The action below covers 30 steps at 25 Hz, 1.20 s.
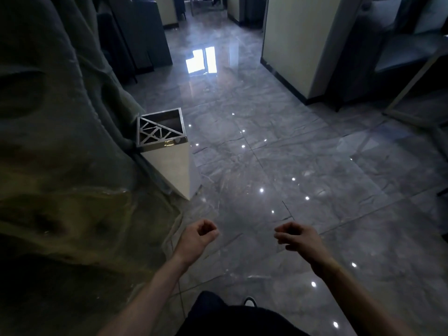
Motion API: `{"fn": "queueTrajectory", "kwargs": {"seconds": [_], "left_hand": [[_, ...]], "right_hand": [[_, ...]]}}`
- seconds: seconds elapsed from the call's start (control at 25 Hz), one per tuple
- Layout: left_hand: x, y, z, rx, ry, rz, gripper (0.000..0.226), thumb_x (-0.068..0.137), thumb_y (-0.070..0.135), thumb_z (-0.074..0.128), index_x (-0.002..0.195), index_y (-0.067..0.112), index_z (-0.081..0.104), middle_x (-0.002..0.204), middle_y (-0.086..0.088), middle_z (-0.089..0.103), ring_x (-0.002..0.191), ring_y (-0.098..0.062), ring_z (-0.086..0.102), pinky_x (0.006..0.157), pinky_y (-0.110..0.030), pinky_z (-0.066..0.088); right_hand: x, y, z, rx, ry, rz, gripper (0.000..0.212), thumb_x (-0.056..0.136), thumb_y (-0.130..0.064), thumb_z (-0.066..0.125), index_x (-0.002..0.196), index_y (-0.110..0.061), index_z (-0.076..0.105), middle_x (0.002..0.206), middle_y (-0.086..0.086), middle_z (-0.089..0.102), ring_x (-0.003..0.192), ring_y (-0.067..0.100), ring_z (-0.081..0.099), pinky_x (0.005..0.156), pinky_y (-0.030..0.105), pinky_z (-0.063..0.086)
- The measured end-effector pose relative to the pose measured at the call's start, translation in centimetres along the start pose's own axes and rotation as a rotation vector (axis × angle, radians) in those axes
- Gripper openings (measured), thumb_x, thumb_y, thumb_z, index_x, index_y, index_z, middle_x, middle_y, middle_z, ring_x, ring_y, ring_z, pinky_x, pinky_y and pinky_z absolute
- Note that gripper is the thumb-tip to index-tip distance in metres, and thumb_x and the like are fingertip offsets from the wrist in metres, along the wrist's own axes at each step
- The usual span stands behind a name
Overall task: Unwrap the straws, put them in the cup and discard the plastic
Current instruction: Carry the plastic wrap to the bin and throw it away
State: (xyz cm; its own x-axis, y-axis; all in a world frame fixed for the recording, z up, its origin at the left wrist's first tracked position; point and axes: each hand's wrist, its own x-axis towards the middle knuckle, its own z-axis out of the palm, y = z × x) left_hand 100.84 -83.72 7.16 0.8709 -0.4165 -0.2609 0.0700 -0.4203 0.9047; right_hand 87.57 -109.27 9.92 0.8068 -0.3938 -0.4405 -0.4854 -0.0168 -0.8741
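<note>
No straw, cup or plastic wrapper shows in the head view. My left hand (200, 236) hangs over the floor with its fingers curled into a loose fist, and nothing visible sticks out of it. My right hand (297, 237) is level with it, further right, with its fingers bent but apart and nothing in them. A square white waste bin (169, 163) with a cut-out metal top stands ahead and left of my left hand, well beyond its reach.
A glossy grey tiled floor (278, 154) stretches ahead. A large rough stone-like wall (60, 141) fills the left side, with the bin against it. A cream pillar (298, 44) and dark seating (400, 57) stand at the right. My dark trousers and a shoe (249, 302) show below.
</note>
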Motion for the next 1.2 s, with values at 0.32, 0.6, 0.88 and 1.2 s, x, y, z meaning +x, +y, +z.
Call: {"fn": "queueTrajectory", "kwargs": {"seconds": [0.32,0.6,0.88,1.2], "left_hand": [[9.3,1.7,-1.7,-0.031,0.016,-0.004,0.009,0.085,0.002,0.07,0.082,0.01,0.065,0.073,-0.001,0.062,0.065,-0.007,0.055,0.06,-0.012,0.046],[21.4,3.2,-6.6,0.01,-0.005,0.013,0.022,0.083,0.011,0.073,0.074,0.029,0.065,0.074,0.006,0.066,0.065,0.004,0.06,0.068,-0.019,0.051],[31.8,4.9,-11.9,0.055,-0.034,0.001,0.005,0.085,0.017,0.072,0.086,0.02,0.069,0.087,-0.001,0.071,0.085,-0.015,0.068,0.079,-0.028,0.056],[41.7,8.3,-12.1,0.041,-0.089,-0.033,0.009,0.087,0.009,0.069,0.095,0.005,0.068,0.092,-0.014,0.069,0.086,-0.021,0.065,0.085,-0.037,0.055]], "right_hand": [[9.4,-3.8,0.2,-0.036,-0.03,0.024,0.009,0.082,-0.017,0.073,0.091,-0.017,0.073,0.089,0.004,0.076,0.082,0.018,0.071,0.067,0.026,0.053],[19.9,-10.9,2.4,-0.027,0.007,0.016,0.007,0.082,-0.016,0.072,0.089,-0.018,0.073,0.086,0.002,0.076,0.078,0.015,0.07,0.065,0.024,0.052],[28.9,-16.1,5.9,0.001,0.044,0.034,0.009,0.083,-0.018,0.071,0.091,-0.02,0.073,0.091,0.003,0.076,0.085,0.017,0.07,0.07,0.027,0.052],[37.6,-19.8,5.0,0.069,0.095,0.045,0.009,0.082,-0.012,0.071,0.091,-0.013,0.072,0.091,0.009,0.074,0.083,0.021,0.068,0.072,0.031,0.053]]}}
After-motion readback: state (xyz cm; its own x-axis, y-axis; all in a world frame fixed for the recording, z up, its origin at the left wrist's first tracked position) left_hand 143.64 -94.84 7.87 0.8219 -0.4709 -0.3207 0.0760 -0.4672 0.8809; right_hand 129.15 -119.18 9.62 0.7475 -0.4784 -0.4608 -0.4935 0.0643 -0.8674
